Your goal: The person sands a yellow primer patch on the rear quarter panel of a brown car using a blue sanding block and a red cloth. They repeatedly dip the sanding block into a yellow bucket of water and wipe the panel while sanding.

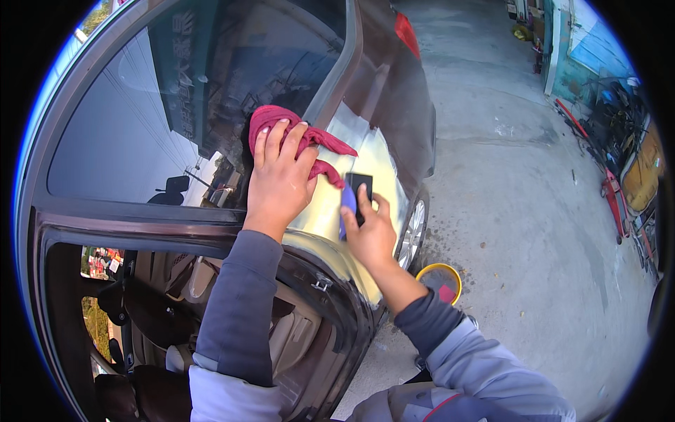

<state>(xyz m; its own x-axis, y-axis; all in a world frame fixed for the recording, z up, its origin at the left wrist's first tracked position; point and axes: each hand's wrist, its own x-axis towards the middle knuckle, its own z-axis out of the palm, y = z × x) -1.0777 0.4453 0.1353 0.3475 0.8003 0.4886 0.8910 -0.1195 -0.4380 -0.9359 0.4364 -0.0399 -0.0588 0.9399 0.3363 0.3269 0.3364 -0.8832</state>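
My left hand (280, 176) lies with fingers spread on a red rag (295, 137) under them; my right hand (369, 232) pinches a black squeegee (357, 191) against the car (394, 105).

Cloth (281, 126) under left hand (280, 181): crimson. Scraper (357, 191) in right hand (370, 235): black, blue edge. Car body (404, 105) beyond: dark brown. Bucket (441, 280) right of right wrist: yellow rim, pink inside.
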